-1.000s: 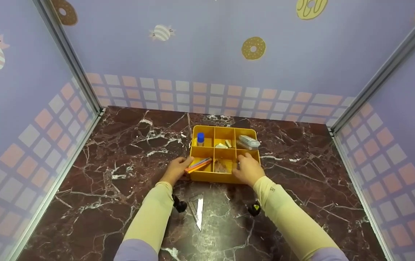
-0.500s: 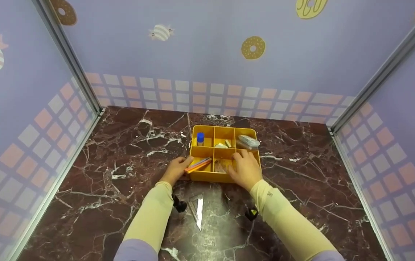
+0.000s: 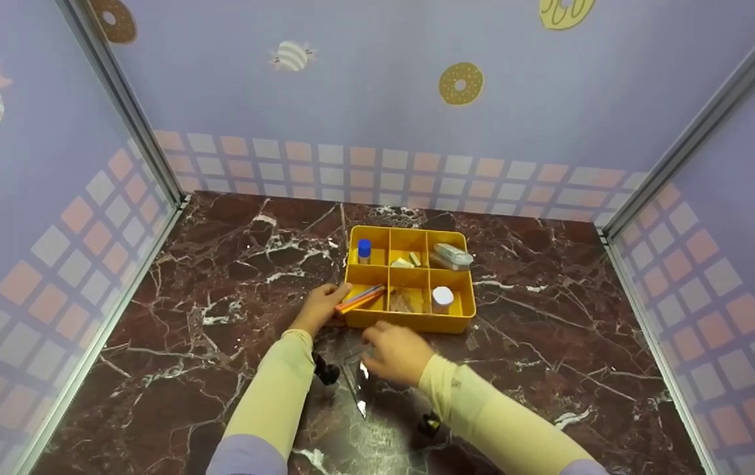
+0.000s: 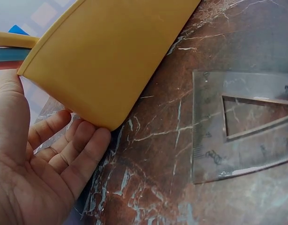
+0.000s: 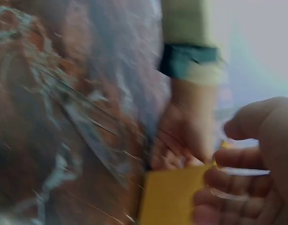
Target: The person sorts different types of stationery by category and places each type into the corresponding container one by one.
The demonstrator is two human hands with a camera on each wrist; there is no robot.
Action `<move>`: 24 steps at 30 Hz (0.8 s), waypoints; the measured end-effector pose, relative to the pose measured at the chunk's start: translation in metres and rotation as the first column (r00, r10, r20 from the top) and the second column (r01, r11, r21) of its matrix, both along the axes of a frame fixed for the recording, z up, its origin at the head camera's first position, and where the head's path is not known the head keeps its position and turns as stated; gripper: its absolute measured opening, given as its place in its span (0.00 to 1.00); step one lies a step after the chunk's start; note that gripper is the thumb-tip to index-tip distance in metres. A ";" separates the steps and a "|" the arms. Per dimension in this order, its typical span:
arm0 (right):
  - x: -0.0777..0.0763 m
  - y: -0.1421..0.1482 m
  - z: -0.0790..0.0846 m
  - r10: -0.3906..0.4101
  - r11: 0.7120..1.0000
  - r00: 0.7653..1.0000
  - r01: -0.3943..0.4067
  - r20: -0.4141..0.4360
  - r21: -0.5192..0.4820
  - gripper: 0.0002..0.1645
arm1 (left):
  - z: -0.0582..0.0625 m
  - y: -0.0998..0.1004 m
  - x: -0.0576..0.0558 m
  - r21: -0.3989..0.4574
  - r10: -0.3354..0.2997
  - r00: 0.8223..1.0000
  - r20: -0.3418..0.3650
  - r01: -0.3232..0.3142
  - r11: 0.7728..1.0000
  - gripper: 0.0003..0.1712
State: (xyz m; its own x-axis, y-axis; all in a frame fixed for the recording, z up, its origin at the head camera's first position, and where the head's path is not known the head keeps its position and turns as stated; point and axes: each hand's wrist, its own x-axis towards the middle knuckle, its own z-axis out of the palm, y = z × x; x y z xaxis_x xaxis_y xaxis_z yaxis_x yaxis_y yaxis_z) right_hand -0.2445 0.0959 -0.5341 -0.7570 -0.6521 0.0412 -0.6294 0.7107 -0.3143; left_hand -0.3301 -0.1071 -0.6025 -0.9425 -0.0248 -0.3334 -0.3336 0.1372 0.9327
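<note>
A yellow tray (image 3: 410, 323) with several compartments stands on the table. My left hand (image 3: 320, 307) holds its front left corner, the fingertips (image 4: 99, 133) at the bottom edge and the thumb up by the rim. Several coloured pens (image 3: 359, 301) lean out over that corner. My right hand (image 3: 396, 353), fingers loosely bent and holding nothing, is in front of the tray, over a clear plastic set square (image 4: 207, 117) lying on the table. A round white-topped item (image 3: 443, 297) stands in the front right compartment.
The back compartments hold a blue-capped tube (image 3: 364, 251), small white pieces (image 3: 404, 262) and a clear plastic case (image 3: 453, 256). Something transparent (image 3: 402, 302) lies in the front middle one. Patterned lilac walls (image 3: 377, 99) enclose the marble-look table (image 3: 239, 264) at the back and sides.
My right hand has left the front right compartment and moved left and toward me, uncovering the white-topped item. My left hand stays at the tray's corner.
</note>
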 end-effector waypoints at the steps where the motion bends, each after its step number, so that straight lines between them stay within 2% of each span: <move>1: 0.003 -0.003 -0.005 0.003 0.999 1.000 -0.003 0.003 0.037 0.23 | 0.000 0.000 0.000 -0.001 0.002 1.000 -0.001 -0.002 1.000 0.26; 5: 0.011 -0.012 -0.026 -0.048 0.991 0.999 0.045 0.018 0.129 0.39 | 0.001 0.000 0.000 0.001 0.003 1.000 0.005 -0.003 1.000 0.25; 8: 0.015 -0.016 -0.041 -0.074 0.984 0.997 0.070 0.020 0.161 0.44 | 0.000 0.000 0.000 0.004 0.003 1.000 0.004 -0.003 1.000 0.25; 14: 0.016 -0.022 -0.060 -0.072 0.977 0.996 0.080 -0.049 0.197 0.43 | -0.002 0.000 -0.001 -0.002 -0.013 1.000 0.016 0.013 1.000 0.26; 20: 0.019 -0.032 -0.058 -0.065 0.977 0.997 0.074 -0.048 0.200 0.36 | -0.002 -0.001 -0.002 -0.012 0.002 1.000 0.013 -0.002 1.000 0.25; 24: 0.022 -0.038 -0.055 -0.055 0.979 0.998 0.055 -0.004 0.194 0.33 | -0.001 -0.003 -0.002 -0.002 -0.001 1.000 0.017 0.001 1.000 0.25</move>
